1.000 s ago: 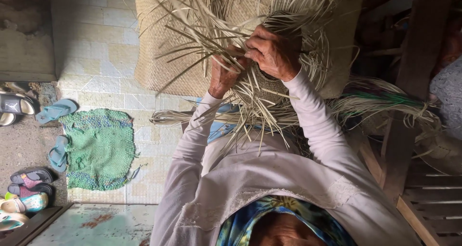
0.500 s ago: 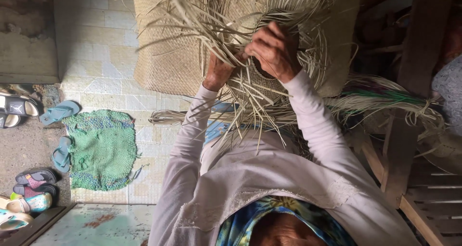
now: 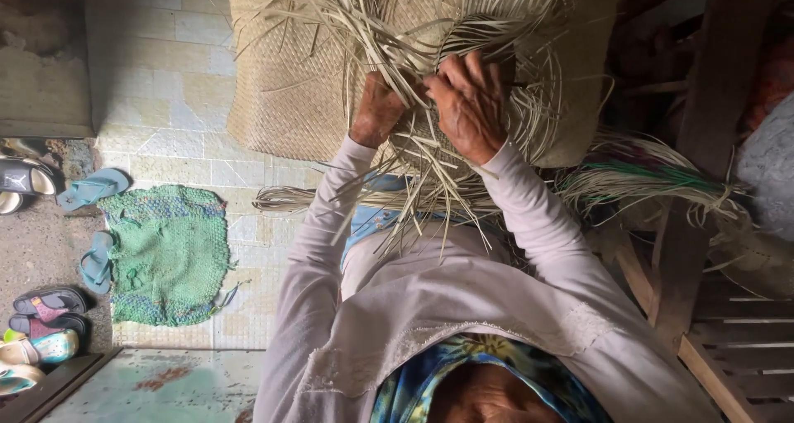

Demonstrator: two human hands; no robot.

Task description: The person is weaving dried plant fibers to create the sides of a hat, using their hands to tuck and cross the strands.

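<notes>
Under the head camera, both hands work at the loose end of a woven straw mat (image 3: 281, 84) that lies on the tiled floor (image 3: 165, 67). At the mat's near edge a mass of loose pale straw strips (image 3: 389, 26) fans out in every direction, and some hang down toward the person's lap. Left hand (image 3: 376, 109) is closed around a few of these strips, fingers curled and pressed together, its back toward the camera. Right hand (image 3: 471, 100) sits just beside it, fingers bent down into the strips; whether they pinch one cannot be told. Both sleeves are pale lilac. Off to the right lies a bundle of straw (image 3: 653, 179) with green strands. On the left, a green knitted mat (image 3: 169, 253) lies flat, with blue sandals (image 3: 93, 190) beside it.
</notes>
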